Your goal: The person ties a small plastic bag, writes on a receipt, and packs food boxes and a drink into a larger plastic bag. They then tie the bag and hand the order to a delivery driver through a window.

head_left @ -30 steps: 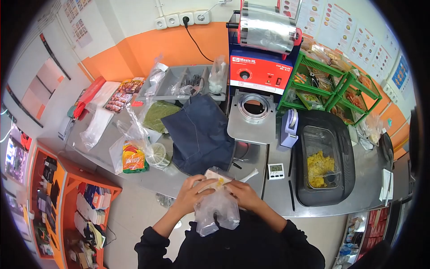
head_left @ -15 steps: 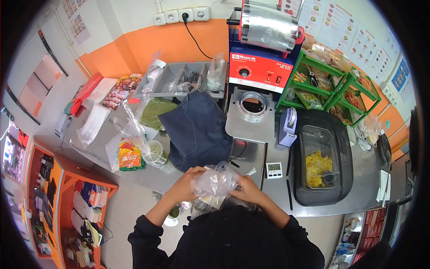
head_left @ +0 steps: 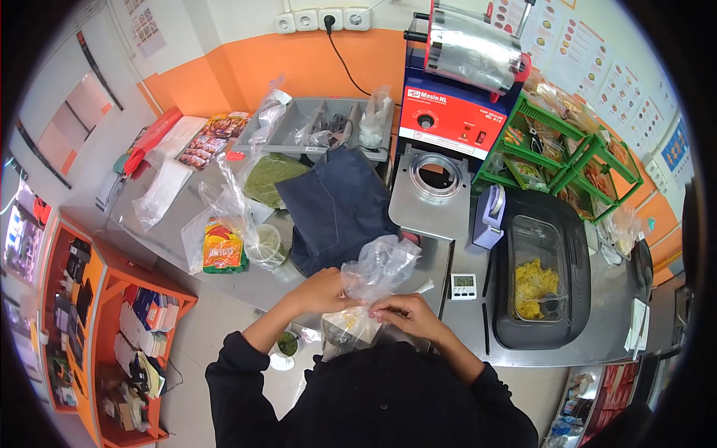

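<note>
A clear plastic bag (head_left: pixel 382 261) stands up between my hands at the table's front edge, its crumpled top pointing away from me. My left hand (head_left: pixel 323 290) is closed around the left side of the bag's gathered neck. On the other side, my right hand (head_left: pixel 408 313) pinches the neck with thumb and fingers. Below my fingers the filled part of the bag shows a pale, boxy packet (head_left: pixel 351 328), partly hidden by my body. Just beyond lies a dark navy cloth bag (head_left: pixel 336 209).
Left on the steel table are an orange-and-green packet (head_left: pixel 222 246), a plastic-wrapped cup (head_left: pixel 266 246) and a green bag (head_left: pixel 272 179). A cup sealer (head_left: pixel 455 116), tape dispenser (head_left: pixel 489 213), timer (head_left: pixel 463 287) and black tray (head_left: pixel 579 276) with yellow food stand to the right.
The bag's top has gone from bunched between my hands to upright and farther forward. My fingers have moved down around its neck. The view has shifted slightly.
</note>
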A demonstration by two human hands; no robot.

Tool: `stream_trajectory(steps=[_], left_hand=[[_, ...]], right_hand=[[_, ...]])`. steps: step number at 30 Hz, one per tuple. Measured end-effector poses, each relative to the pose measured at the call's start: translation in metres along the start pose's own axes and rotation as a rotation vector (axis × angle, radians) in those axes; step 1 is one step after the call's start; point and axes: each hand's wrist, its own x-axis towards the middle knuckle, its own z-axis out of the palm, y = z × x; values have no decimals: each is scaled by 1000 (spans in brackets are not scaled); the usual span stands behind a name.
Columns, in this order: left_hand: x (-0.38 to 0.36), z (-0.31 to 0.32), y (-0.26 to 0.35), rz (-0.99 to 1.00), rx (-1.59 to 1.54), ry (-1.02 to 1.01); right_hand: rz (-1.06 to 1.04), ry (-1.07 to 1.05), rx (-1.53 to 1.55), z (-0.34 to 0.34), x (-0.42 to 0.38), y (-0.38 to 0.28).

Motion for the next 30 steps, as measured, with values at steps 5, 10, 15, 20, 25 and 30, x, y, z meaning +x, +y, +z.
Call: stream_trajectory(steps=[5,10,15,20,25,30], left_hand=[[11,-5,-3,13,-23,-147],[10,-8,3,91,-153,-85],[6,-5,-2,77,-136,-78],[1,5,-21,187,-162,0],[2,-5,-2,79,-174,-19],[9,-3,-1,-80,-249,-109]], right_hand=[[-121,52,-282,4,1,-8],[-212,212,-413,13,-5,-5],[-184,395,-410,22,-6,9],[43,466,-333,28,-7,16],[-297,366,-506,21,2,-2],[-161,106,-264,20,2,-21]])
